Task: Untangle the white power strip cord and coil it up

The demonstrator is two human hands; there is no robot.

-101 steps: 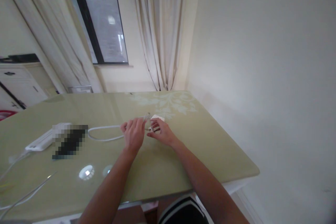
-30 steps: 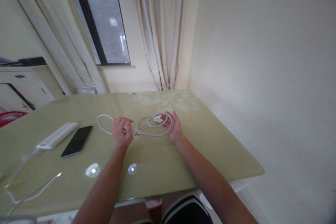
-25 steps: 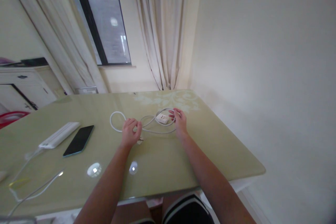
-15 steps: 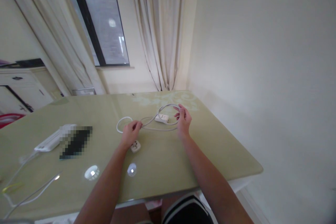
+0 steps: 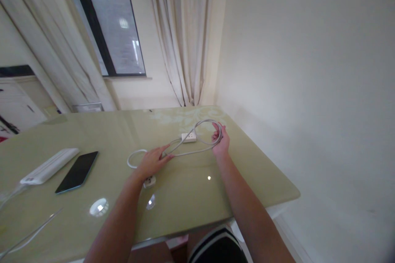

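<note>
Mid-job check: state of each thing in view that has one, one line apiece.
Left hand: palm down at the cable; grip unclear
Right hand: closed on cable loops
White cable: looped, partly raised
Far white block: on table, slots showing
Near white block: partly hidden by left wrist
Phone: flat, screen dark
Long white strip: lying flat, cord at near end
Right curtain: drawn aside

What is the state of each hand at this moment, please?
Left hand: open, beside the pale cable; whether it touches it cannot be told.
Right hand: closed, holding loops of the pale cable.
</note>
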